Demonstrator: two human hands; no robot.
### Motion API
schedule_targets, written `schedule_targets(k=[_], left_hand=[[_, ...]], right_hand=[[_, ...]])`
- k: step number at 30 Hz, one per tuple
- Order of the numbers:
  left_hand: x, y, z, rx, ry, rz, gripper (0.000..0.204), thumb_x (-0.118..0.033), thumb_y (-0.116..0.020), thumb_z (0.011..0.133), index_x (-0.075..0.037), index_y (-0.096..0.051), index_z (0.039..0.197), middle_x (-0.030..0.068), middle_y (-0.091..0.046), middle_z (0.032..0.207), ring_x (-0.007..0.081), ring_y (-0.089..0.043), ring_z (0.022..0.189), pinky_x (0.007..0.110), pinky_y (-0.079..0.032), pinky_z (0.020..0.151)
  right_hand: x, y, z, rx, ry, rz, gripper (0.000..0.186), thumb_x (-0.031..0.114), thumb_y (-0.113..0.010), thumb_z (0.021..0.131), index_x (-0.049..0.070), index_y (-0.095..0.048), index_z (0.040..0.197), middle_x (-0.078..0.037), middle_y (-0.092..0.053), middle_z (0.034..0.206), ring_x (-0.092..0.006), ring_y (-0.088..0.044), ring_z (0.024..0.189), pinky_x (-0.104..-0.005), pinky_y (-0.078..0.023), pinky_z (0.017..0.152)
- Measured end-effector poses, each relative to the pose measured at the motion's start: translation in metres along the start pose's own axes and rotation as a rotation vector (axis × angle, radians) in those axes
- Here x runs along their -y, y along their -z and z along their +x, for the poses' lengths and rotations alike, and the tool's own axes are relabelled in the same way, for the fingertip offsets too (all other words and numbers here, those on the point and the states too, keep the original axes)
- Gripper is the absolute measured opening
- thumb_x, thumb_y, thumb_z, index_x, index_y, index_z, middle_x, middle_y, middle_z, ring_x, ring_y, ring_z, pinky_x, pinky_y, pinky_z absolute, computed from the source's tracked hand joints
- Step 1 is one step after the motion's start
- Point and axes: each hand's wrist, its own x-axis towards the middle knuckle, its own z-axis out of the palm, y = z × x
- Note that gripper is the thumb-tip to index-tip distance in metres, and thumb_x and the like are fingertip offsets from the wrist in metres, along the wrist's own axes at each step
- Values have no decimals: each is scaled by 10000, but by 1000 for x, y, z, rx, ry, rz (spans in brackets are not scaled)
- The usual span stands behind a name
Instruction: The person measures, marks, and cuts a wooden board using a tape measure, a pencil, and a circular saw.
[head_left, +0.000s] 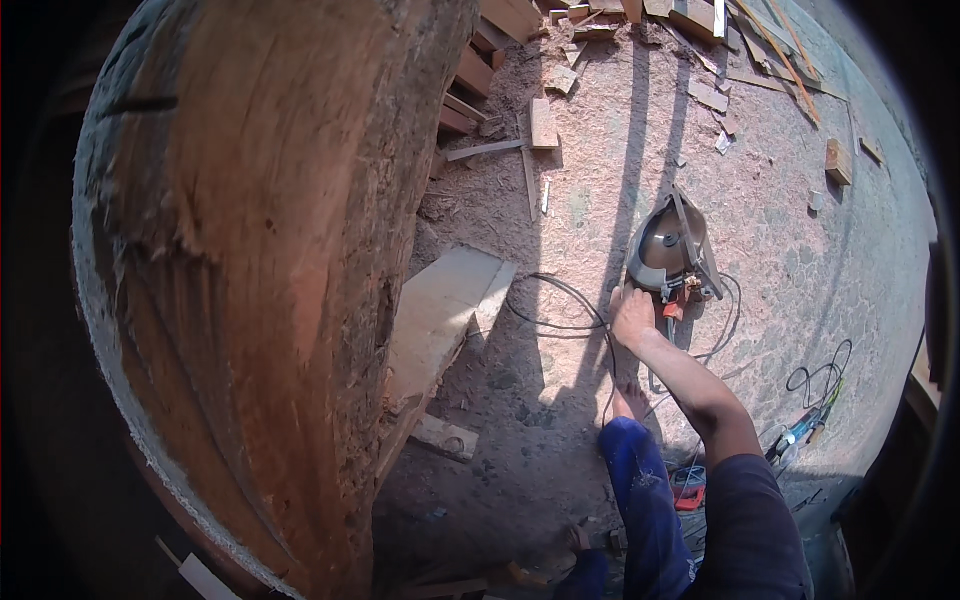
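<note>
A circular saw (667, 238) lies tipped on its side, right of the middle, with its round blade and metal base plate showing. My right hand (632, 318) is closed on its handle at the near end; the fingers are partly hidden. Whether the saw rests on the ground or hangs just above it, I cannot tell. A black cord (560, 326) loops on the ground left of my hand. My left hand is out of view.
A huge rough timber (270, 230) fills the left side. Beside it lies a pale thick board (440, 310). Wood offcuts (543, 124) and sawdust litter the ground. A blue power tool (797, 430) and a red-and-grey tool (688, 492) lie near my legs (640, 485).
</note>
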Motion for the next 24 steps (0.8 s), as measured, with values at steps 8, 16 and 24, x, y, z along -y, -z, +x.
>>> schedule_targets(k=[8,16,24], left_hand=[[-15,-1,33,16,-50,28,1201,-821,-532,813,60,-192,1555,290,-266,1528,427,-320,1404,523,-243,1179],[-26,2,36,13,-41,48,1200,-820,-535,811,59,-195,1554,289,-271,1523,426,-323,1400,524,-244,1178],[-20,9,10,-22,-32,2,1198,-818,-539,810,58,-198,1553,288,-276,1519,426,-326,1396,525,-246,1176]], right_hand=[[46,85,173,-282,-84,697,407,116,-576,863,84,-568,1269,-249,-544,1269,-426,-569,1190,-483,-505,1001],[61,108,205,-99,-325,777,547,138,-568,872,92,-496,1412,-240,-424,1452,-454,-472,1313,-515,-456,1078],[69,121,66,-481,-317,1588,265,213,-729,883,-19,-734,1012,-92,-698,780,-154,-648,734,-311,-517,689]])
